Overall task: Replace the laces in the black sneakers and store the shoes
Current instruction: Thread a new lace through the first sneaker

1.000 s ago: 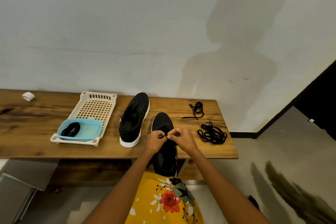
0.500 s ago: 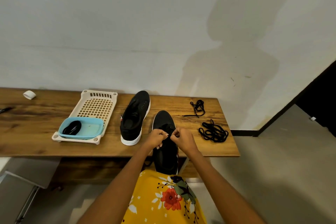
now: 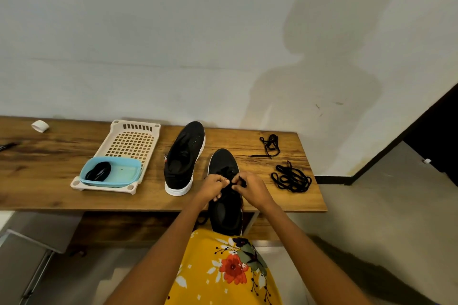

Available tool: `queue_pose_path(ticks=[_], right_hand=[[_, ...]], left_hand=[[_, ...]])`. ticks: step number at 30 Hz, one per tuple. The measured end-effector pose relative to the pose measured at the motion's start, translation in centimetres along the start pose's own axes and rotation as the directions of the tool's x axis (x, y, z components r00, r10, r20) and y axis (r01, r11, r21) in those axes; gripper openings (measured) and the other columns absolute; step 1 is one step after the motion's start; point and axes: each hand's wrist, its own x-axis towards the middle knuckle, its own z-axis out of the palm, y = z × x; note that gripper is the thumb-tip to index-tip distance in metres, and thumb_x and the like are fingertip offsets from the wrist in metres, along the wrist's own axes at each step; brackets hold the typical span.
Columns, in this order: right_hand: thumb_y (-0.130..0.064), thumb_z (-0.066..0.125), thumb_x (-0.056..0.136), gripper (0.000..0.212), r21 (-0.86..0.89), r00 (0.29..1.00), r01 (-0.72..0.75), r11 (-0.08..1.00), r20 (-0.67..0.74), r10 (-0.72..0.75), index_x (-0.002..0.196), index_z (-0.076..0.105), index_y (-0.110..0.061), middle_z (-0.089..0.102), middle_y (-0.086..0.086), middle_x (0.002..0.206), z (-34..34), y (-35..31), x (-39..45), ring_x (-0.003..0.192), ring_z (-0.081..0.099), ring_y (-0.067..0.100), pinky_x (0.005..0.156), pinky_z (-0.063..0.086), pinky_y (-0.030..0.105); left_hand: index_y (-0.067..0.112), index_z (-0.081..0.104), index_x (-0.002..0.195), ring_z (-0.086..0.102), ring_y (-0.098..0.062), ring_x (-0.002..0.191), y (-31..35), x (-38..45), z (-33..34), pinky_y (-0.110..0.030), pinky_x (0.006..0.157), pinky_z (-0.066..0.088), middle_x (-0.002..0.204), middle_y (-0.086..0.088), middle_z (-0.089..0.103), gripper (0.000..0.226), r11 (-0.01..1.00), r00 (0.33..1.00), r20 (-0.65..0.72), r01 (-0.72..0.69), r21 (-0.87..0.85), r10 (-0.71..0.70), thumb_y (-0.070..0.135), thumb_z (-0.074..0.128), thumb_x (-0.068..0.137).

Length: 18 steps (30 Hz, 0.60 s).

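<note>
Pale plaster wall rises behind a long wooden counter [image 3: 62,195], with a person's shadow cast across it on the right. On the counter lie two black sneakers with white soles. The far sneaker [image 3: 184,157] sits on its own, toe toward the wall, just right of a cream perforated tray [image 3: 128,142]. The near sneaker [image 3: 224,195] hangs its heel past the counter's front edge, toward the person's yellow flowered garment [image 3: 223,275].

Both forearms reach forward from the bottom of the view and meet over the near sneaker's tongue. The left hand [image 3: 210,187] is curled, its fingers [image 3: 219,182] pinching a black lace [image 3: 230,179] at the eyelets. The right hand [image 3: 250,189] is curled the same way, its fingertips pressed close against the left's and gripping the same lace; a small loop of it shows just above the right knuckles. The two hands touch over the middle of the shoe.

To the right of the hands, a tangled black lace pile [image 3: 291,178] lies near the counter's end, and a smaller lace bundle [image 3: 270,145] lies behind it, nearer the wall. A blue dish [image 3: 124,173] rests at the tray's front end and holds a coiled black lace [image 3: 98,171]. A white roll [image 3: 40,126] sits far left by the wall.
</note>
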Motion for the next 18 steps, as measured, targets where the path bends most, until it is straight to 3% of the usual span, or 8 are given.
queue_pose_path(ticks=[3, 5, 7, 10, 13, 15, 18], right_hand=[[-0.025, 0.068, 0.084, 0.016, -0.119, 0.998, -0.019, 0.993, -0.061, 0.012, 0.1, 0.064, -0.022, 0.058, -0.008, 0.088, -0.2, -0.1, -0.2, 0.082, 0.053, 0.009, 0.065, 0.039, 0.023], [-0.024, 0.07, 0.084, 0.019, -0.109, 0.996, -0.055, 0.992, -0.078, 0.047, 0.101, 0.064, -0.02, 0.055, -0.009, 0.084, -0.3, 0.1, -0.2, 0.077, 0.051, 0.008, 0.065, 0.037, 0.023], [-0.017, 0.072, 0.082, 0.017, 0.155, 0.986, -0.146, 0.977, -0.054, 0.155, 0.098, 0.065, -0.016, 0.057, -0.005, 0.078, -0.7, 0.2, 0.1, 0.071, 0.054, 0.009, 0.065, 0.045, 0.027], [-0.002, 0.068, 0.083, 0.016, 0.624, 0.962, -0.258, 0.737, 0.101, 0.252, 0.097, 0.064, -0.009, 0.063, 0.002, 0.086, -1.8, -0.5, 0.0, 0.076, 0.061, 0.01, 0.069, 0.053, 0.02], [0.002, 0.064, 0.085, 0.015, 0.785, 0.97, -0.218, 0.58, 0.11, 0.216, 0.097, 0.062, -0.008, 0.068, 0.005, 0.09, -2.5, -0.9, 0.1, 0.082, 0.065, 0.013, 0.073, 0.056, 0.019], [-0.005, 0.064, 0.088, 0.006, 0.757, 0.976, -0.197, 0.623, 0.088, 0.201, 0.093, 0.064, -0.008, 0.069, 0.002, 0.081, -2.8, -0.9, 0.1, 0.074, 0.064, 0.01, 0.067, 0.055, 0.018], [-0.018, 0.061, 0.092, 0.013, 0.511, 0.987, -0.156, 0.846, 0.123, 0.108, 0.086, 0.069, -0.009, 0.063, -0.006, 0.068, -2.7, -0.6, -0.1, 0.059, 0.055, 0.003, 0.056, 0.046, 0.015]], left_hand=[[0.014, 0.058, 0.08, 0.038, -0.011, 0.04, 0.1, -0.1, 0.1, -0.021, 0.042, 0.031, 0.052, -0.005, 0.044, 0.021, 1.0, 1.0, -0.012, 0.0, -0.001, 0.0, 0.019, 0.048, 0.097], [0.014, 0.058, 0.081, 0.038, -0.012, 0.041, 0.1, -0.1, 0.1, -0.021, 0.042, 0.032, 0.052, -0.004, 0.044, 0.02, 1.0, 1.0, -0.013, -0.007, 0.012, 0.007, 0.02, 0.048, 0.097], [0.013, 0.058, 0.082, 0.039, -0.012, 0.04, 0.1, -0.1, 0.1, -0.021, 0.042, 0.032, 0.051, -0.005, 0.044, 0.019, 1.0, 1.0, -0.01, -0.016, 0.016, 0.016, 0.02, 0.049, 0.097], [0.016, 0.057, 0.08, 0.039, -0.012, 0.039, 0.1, -0.1, 0.0, -0.021, 0.041, 0.032, 0.05, -0.005, 0.044, 0.019, 0.999, 1.0, -0.015, -0.024, 0.023, 0.024, 0.02, 0.05, 0.097], [0.014, 0.058, 0.083, 0.038, -0.011, 0.038, 0.0, 0.0, 0.0, -0.021, 0.041, 0.032, 0.049, -0.004, 0.043, 0.017, 0.999, 0.999, -0.008, -0.035, 0.023, 0.035, 0.022, 0.051, 0.096], [0.014, 0.058, 0.083, 0.038, -0.01, 0.037, -0.1, 0.0, 0.0, -0.021, 0.041, 0.032, 0.049, -0.004, 0.043, 0.018, 0.999, 0.999, -0.005, -0.033, 0.018, 0.033, 0.023, 0.051, 0.096], [0.016, 0.058, 0.081, 0.038, -0.01, 0.038, 0.1, -0.1, -0.2, -0.02, 0.041, 0.032, 0.05, -0.004, 0.044, 0.021, 1.0, 1.0, 0.009, -0.016, 0.009, 0.016, 0.025, 0.048, 0.097]])
